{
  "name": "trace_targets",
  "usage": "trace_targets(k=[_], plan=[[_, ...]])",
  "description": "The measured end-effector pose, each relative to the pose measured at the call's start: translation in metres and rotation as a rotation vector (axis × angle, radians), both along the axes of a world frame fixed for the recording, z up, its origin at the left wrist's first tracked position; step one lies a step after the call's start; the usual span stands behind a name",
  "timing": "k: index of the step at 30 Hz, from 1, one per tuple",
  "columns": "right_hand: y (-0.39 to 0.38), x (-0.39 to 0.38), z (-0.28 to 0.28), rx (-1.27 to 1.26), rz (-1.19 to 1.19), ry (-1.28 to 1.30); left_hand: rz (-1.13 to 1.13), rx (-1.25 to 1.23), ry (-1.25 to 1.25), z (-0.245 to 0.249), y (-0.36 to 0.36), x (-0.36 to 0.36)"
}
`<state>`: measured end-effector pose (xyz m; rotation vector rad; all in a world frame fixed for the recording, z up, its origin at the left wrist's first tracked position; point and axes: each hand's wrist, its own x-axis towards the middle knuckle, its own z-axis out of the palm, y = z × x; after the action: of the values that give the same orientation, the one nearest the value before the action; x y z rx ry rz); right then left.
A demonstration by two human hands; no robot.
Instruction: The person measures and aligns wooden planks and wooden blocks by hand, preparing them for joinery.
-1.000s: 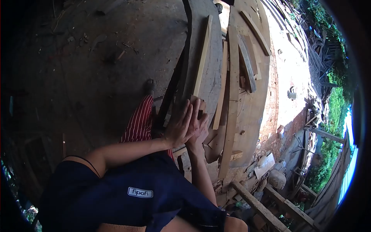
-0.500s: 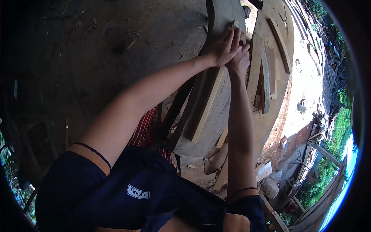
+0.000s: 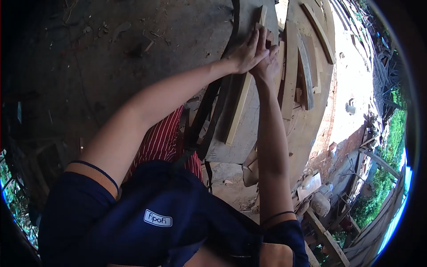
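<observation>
My left hand (image 3: 245, 55) and my right hand (image 3: 267, 66) meet over a long, narrow wooden strip (image 3: 240, 104) that lies lengthwise on a worn grey board (image 3: 250, 127). Between them, partly covered by fingers, is a small brown wooden block (image 3: 269, 37); its full shape is hidden. The left fingers are pressed together along the block's left side, pointing away from me. Those of the right hand bend around its near right side. The strip's far end shows beyond my hands, and its near end is uncovered.
Right of my hands, several wooden pieces (image 3: 290, 66) lie on a pale board (image 3: 307, 127), among them a curved one (image 3: 306, 73). Another strip (image 3: 319, 33) rests near its far right edge. Debris and stones (image 3: 319, 202) lie on the ground at lower right.
My hands, still together, have come nearer to me along the strip, so more of its far end shows. The view has also tilted, shifting the boards upward in the picture.
</observation>
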<state>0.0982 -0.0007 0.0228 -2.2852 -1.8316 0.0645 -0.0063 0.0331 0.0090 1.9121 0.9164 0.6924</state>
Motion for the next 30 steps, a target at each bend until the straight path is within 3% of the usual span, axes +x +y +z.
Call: trace_targets(k=[4, 7, 12, 16, 23, 27, 30], plan=[[-0.144, -0.047, 0.019, -0.028, -0.010, 0.027, 0.014, 0.126, 0.058, -0.003, -0.149, -0.044], [-0.230, -0.074, 0.029, -0.113, -0.046, 0.032, -0.011, 0.053, 0.080, 0.007, -0.242, -0.071], [-0.264, -0.078, 0.034, -0.167, -0.042, 0.069, -0.031, 0.089, 0.141, 0.015, -0.277, -0.078], [-0.191, -0.055, 0.035, -0.159, -0.023, 0.082, 0.074, 0.096, 0.045, 0.008, -0.211, -0.050], [0.032, 0.011, 0.002, 0.065, -0.032, -0.025, 0.198, 0.240, 0.060, -0.004, 0.024, 0.022], [0.134, 0.039, 0.006, -0.013, -0.037, 0.008, 0.199, 0.264, 0.075, -0.002, 0.131, 0.047], [0.175, 0.051, 0.013, -0.072, -0.039, 0.035, 0.183, 0.162, 0.151, 0.003, 0.169, 0.059]])
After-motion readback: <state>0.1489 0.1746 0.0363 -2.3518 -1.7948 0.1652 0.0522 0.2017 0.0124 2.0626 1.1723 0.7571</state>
